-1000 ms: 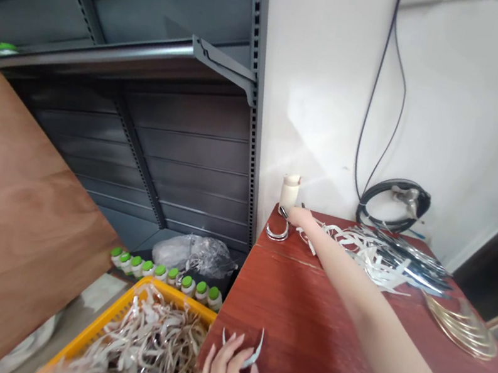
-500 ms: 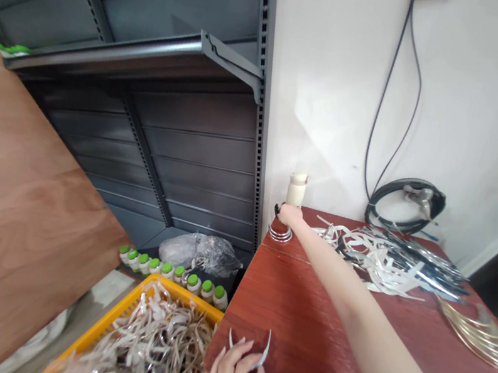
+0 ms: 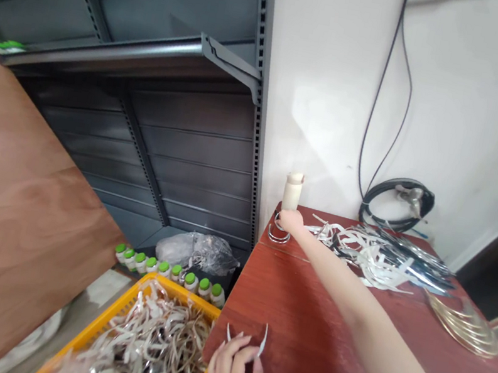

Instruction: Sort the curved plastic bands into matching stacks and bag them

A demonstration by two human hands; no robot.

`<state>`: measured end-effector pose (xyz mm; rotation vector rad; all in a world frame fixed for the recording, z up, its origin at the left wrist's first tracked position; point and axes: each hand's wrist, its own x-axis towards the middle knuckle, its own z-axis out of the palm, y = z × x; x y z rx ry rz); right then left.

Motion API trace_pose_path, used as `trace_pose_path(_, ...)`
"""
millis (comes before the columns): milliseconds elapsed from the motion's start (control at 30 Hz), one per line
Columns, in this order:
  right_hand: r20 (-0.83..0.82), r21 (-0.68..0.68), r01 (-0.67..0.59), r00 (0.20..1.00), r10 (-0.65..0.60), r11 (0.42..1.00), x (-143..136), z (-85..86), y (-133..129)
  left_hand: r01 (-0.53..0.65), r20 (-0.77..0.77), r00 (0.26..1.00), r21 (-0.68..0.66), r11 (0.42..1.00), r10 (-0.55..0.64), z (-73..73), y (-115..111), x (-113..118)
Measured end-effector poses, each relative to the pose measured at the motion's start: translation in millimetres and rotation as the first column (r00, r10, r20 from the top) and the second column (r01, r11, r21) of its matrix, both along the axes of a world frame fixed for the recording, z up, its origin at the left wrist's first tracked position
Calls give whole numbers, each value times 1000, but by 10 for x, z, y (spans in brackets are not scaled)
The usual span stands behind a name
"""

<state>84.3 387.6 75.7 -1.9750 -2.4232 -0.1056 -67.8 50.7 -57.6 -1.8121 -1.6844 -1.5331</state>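
Observation:
At the near left corner of the red-brown table, my left hand (image 3: 236, 369) is closed over a thin U-shaped headband, with its pale pointed tips (image 3: 263, 342) sticking up past the fingers. My right arm stretches to the far left corner, where my right hand (image 3: 291, 221) is closed at a shiny silver headband (image 3: 277, 220). Just below that hand, more silver headbands (image 3: 278, 237) lie stacked on the tabletop. The fingers of my right hand are partly hidden. Right behind it stands a cream cylinder (image 3: 292, 192) by the wall.
Loose white strips (image 3: 375, 258) and dark shiny bands (image 3: 425, 273) cover the table's back, with gold headbands (image 3: 464, 327) at right. A coiled black cable (image 3: 369, 213) rests at the wall. Left of the table sit a yellow basket (image 3: 204, 308) of strips and green-capped bottles (image 3: 191, 281).
My right hand has shifted slightly lower beside the stacked silver headbands, and one silver curve now shows apart at its left. My left hand keeps its hold. The view has turned slightly right.

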Motion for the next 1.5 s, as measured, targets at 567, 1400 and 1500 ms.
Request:
trace_pose_path(567, 40, 183, -94, 995, 88, 979, 17, -154, -280, 26, 52, 998, 30, 999, -28, 91, -28, 27)
trace_pose_path(1400, 36, 81, -360, 933, 358, 929, 226, -126, -655, 67, -31, 997, 32, 997, -66, 167, -50, -16)
trace_pose_path(1500, -5, 127, -330, 943, 333, 935, 168, -212, -705, 69, -34, 997, 26, 997, -68, 184, -50, -17)
